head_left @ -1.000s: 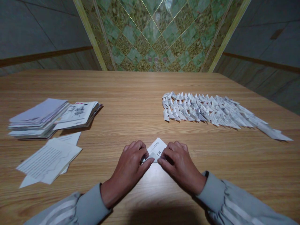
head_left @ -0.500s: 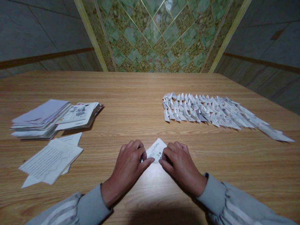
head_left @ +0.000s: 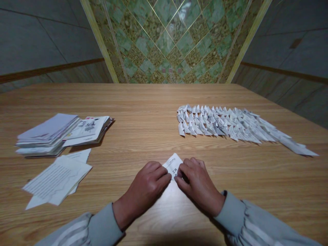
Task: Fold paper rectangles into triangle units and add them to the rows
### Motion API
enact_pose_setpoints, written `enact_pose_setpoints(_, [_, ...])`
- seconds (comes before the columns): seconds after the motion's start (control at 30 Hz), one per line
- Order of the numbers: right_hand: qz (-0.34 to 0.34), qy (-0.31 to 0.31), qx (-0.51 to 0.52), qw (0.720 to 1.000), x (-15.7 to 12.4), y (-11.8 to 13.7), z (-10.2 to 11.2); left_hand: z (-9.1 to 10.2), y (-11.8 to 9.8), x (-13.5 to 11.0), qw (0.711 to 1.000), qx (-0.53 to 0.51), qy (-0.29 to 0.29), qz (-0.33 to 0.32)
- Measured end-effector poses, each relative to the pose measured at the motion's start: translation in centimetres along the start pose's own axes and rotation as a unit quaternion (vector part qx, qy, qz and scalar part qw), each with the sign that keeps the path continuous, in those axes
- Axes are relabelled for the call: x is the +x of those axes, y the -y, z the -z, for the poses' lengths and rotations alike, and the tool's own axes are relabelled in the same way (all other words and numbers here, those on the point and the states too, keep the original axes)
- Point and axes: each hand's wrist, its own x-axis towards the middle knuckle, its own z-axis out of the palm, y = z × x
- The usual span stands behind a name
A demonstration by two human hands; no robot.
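A small piece of folded white paper (head_left: 173,165) with printed characters lies on the table between my hands, one corner pointing away from me. My left hand (head_left: 151,182) covers its left side, with fingers bent and pressed together on the paper. On the right side, my right hand (head_left: 196,179) pinches the paper's edge between thumb and curled fingers. Both hands hide the paper's side corners. Beyond them, to the right, stand rows of folded paper pieces (head_left: 205,123) with pointed tips.
A stack of papers (head_left: 47,128) sits at the left, and a pile of printed booklets or sheets (head_left: 88,130) leans against it. Nearer me lie several loose sheets (head_left: 60,177) with printed lines. The wooden table (head_left: 143,102) reaches back to a tiled wall (head_left: 166,41).
My left hand has turned over and its fingers now lie closer together along the paper's left edge. My right hand stays nearly in place. The whole view has shifted slightly.
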Motion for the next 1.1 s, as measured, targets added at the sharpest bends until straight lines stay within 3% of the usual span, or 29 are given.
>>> enact_pose_setpoints(0.1, [0.025, -0.021, 0.014, 0.999, -0.2, 0.0, 0.1, 0.0, 0.0, 0.0, 1.000, 0.003, -0.019, -0.016])
enact_pose_setpoints(0.33, [0.170, -0.106, 0.002, 0.980, -0.2, 0.3, 0.4, -0.2, 0.0, -0.4, 0.997, -0.022, -0.070, -0.005])
enact_pose_setpoints(0.8, [0.164, -0.171, -0.035, 0.971, 0.1, -0.1, 1.0, 0.9, 1.6, -0.4, 0.996, 0.006, -0.084, 0.000])
enact_pose_setpoints(0.97, [0.151, -0.163, -0.030, 0.975, -0.1, -0.2, 0.7, 1.0, 0.4, 0.2, 0.994, 0.007, -0.112, 0.003])
enact_pose_setpoints(1.1, [0.167, -0.133, -0.013, 0.977, -0.2, -0.2, 0.5, 0.4, -0.8, 0.4, 0.998, -0.011, -0.067, -0.013])
